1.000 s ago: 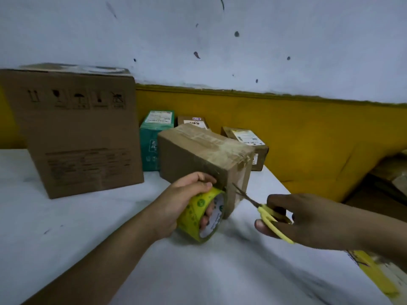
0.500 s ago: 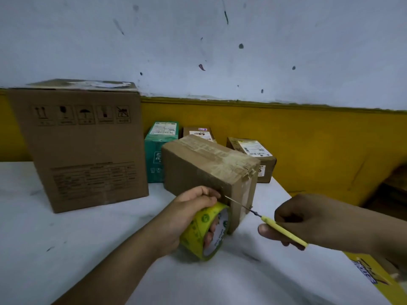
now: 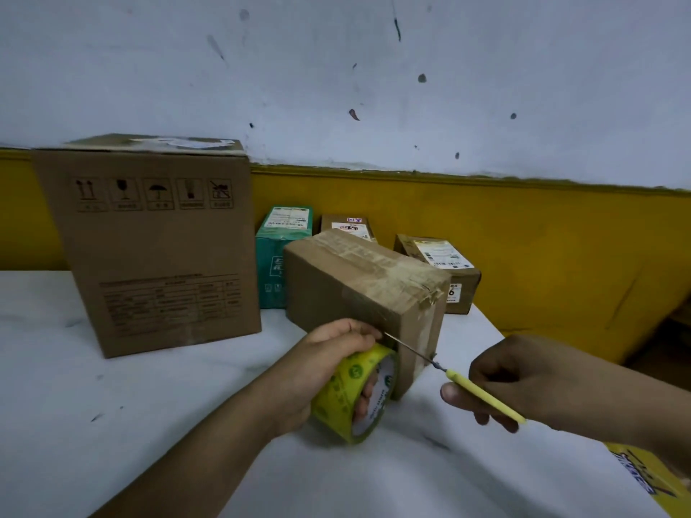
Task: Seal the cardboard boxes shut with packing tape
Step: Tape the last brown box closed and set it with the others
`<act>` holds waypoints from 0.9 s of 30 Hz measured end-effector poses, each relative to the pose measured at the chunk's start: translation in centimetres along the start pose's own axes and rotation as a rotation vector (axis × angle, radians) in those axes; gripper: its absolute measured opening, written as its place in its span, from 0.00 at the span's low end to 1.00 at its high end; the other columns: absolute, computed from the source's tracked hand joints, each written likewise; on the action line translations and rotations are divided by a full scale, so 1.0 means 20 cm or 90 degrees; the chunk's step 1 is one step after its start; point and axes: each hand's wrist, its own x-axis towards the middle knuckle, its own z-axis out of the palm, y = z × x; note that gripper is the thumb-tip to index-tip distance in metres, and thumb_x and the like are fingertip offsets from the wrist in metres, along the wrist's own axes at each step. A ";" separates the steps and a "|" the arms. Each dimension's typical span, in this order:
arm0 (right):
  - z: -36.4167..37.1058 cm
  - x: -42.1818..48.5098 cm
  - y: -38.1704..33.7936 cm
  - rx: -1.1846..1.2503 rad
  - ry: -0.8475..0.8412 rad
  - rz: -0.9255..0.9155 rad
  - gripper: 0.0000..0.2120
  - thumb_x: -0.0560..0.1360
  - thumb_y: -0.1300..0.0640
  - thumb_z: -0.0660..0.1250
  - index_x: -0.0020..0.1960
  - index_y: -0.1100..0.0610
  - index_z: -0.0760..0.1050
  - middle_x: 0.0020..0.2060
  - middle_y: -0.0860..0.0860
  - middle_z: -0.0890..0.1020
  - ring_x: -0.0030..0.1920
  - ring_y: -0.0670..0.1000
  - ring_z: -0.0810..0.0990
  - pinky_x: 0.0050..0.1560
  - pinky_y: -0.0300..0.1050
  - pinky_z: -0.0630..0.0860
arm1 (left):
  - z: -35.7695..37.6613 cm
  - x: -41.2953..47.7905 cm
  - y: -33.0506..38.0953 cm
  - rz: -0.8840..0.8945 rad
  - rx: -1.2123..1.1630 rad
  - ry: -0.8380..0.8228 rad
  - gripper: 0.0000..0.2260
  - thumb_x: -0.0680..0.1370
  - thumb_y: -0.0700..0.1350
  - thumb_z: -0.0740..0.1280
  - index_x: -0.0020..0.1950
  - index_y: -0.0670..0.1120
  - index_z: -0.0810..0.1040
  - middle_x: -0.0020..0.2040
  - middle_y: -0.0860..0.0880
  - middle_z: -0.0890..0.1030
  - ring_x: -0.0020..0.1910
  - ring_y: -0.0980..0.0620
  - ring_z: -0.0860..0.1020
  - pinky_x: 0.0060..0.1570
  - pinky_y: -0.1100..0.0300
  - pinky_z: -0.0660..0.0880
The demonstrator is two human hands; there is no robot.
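1. a large cardboard box [image 3: 149,248] is standing upright at the left of the white table [image 3: 93,424], well apart from the work in hand.
2. the left hand [image 3: 329,364] is gripping the yellow tape roll [image 3: 347,401], fingers curling through its core, and is holding it against the near lower face of the small cardboard box [image 3: 355,293].
3. the small box is lying near the table's middle, just in front of a green box [image 3: 278,256] and two labelled boxes; tape is already running over its top and down its near end.
4. the scissors [image 3: 482,396] are reaching in from the right, blades showing as one thin line, tip meeting the left fingertips beside the box's edge.
5. the right hand [image 3: 542,383] is clamping round the yellow handles.
6. judgement: the step in hand is appearing to be the cutting of the strip free from the roll. the clear tape is too faint to tell whether it is fully severed.
7. judgement: the next move is calling for the roll to be drawn away and the loose end pressed flat on the cardboard, with the blades kept clear of the left fingertips.
8. against a second ago: the blades, then spread open and short of the roll, are now lying together and reaching further left; the left hand is keeping the same grip.
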 end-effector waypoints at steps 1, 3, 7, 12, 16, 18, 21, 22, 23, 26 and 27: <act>0.01 0.01 0.00 0.003 0.008 -0.005 0.32 0.60 0.23 0.62 0.37 0.51 0.83 0.31 0.48 0.83 0.27 0.42 0.71 0.32 0.39 0.67 | 0.00 0.00 0.00 -0.002 0.005 0.002 0.08 0.81 0.44 0.64 0.56 0.46 0.81 0.36 0.49 0.83 0.33 0.55 0.81 0.37 0.61 0.75; 0.02 0.04 -0.02 0.008 0.030 -0.016 0.34 0.58 0.22 0.62 0.37 0.52 0.84 0.32 0.49 0.83 0.28 0.43 0.71 0.32 0.40 0.67 | 0.00 0.00 0.01 -0.007 0.004 -0.006 0.08 0.81 0.44 0.64 0.56 0.45 0.80 0.36 0.48 0.82 0.32 0.55 0.81 0.35 0.62 0.76; 0.05 0.12 -0.05 0.012 0.077 -0.022 0.32 0.60 0.24 0.64 0.37 0.53 0.85 0.31 0.48 0.84 0.27 0.41 0.73 0.29 0.38 0.67 | -0.01 -0.02 0.03 -0.042 -0.029 -0.039 0.10 0.81 0.43 0.63 0.60 0.40 0.77 0.32 0.43 0.79 0.27 0.51 0.78 0.29 0.62 0.76; 0.04 0.16 -0.08 0.021 0.121 -0.031 0.21 0.70 0.34 0.69 0.36 0.52 0.86 0.26 0.46 0.82 0.23 0.40 0.71 0.24 0.33 0.65 | -0.04 -0.02 0.05 -0.071 -0.035 -0.065 0.12 0.81 0.44 0.63 0.61 0.39 0.75 0.30 0.42 0.77 0.25 0.48 0.75 0.28 0.61 0.75; 0.07 0.15 -0.05 -0.003 0.146 -0.067 0.15 0.74 0.43 0.70 0.33 0.50 0.83 0.24 0.44 0.81 0.22 0.42 0.72 0.24 0.31 0.65 | -0.06 -0.03 0.07 -0.082 0.014 -0.079 0.08 0.81 0.44 0.64 0.55 0.41 0.77 0.34 0.42 0.79 0.30 0.48 0.77 0.32 0.60 0.76; 0.08 0.16 -0.03 -0.054 0.175 -0.064 0.14 0.76 0.43 0.68 0.36 0.49 0.83 0.25 0.44 0.81 0.24 0.41 0.75 0.25 0.30 0.67 | -0.09 -0.05 0.08 -0.104 0.130 -0.061 0.09 0.80 0.46 0.65 0.57 0.42 0.78 0.43 0.42 0.82 0.39 0.47 0.80 0.39 0.59 0.78; 0.19 0.18 0.03 -0.205 0.144 -0.101 0.14 0.79 0.43 0.62 0.42 0.48 0.81 0.34 0.46 0.82 0.34 0.43 0.77 0.33 0.34 0.70 | -0.18 -0.13 0.09 -0.090 0.245 0.003 0.06 0.79 0.48 0.67 0.52 0.50 0.83 0.51 0.47 0.84 0.50 0.48 0.83 0.50 0.56 0.80; 0.26 0.19 0.05 -0.234 0.112 -0.111 0.16 0.80 0.43 0.61 0.38 0.48 0.78 0.34 0.47 0.79 0.34 0.44 0.76 0.35 0.33 0.70 | -0.21 -0.17 0.09 -0.086 0.223 0.029 0.05 0.79 0.47 0.68 0.48 0.51 0.84 0.50 0.46 0.85 0.51 0.47 0.83 0.50 0.55 0.80; 0.32 0.20 0.06 -0.257 0.084 -0.114 0.17 0.80 0.43 0.60 0.35 0.49 0.74 0.32 0.48 0.76 0.33 0.45 0.73 0.35 0.34 0.68 | -0.24 -0.22 0.10 -0.082 0.187 0.054 0.06 0.78 0.47 0.68 0.46 0.51 0.85 0.49 0.45 0.85 0.51 0.47 0.83 0.48 0.55 0.79; 0.47 0.25 0.05 -0.319 0.130 -0.138 0.17 0.77 0.40 0.58 0.41 0.52 0.75 0.36 0.50 0.78 0.36 0.46 0.76 0.39 0.41 0.72 | -0.32 -0.36 0.10 -0.068 0.142 0.119 0.06 0.77 0.47 0.69 0.46 0.52 0.86 0.50 0.46 0.85 0.53 0.47 0.83 0.51 0.55 0.80; 0.48 0.26 0.01 -0.330 0.157 -0.142 0.17 0.77 0.40 0.57 0.44 0.51 0.77 0.39 0.49 0.80 0.40 0.47 0.79 0.42 0.42 0.75 | -0.33 -0.42 0.10 -0.066 0.133 0.134 0.06 0.77 0.47 0.69 0.45 0.53 0.86 0.51 0.46 0.85 0.53 0.47 0.83 0.52 0.55 0.79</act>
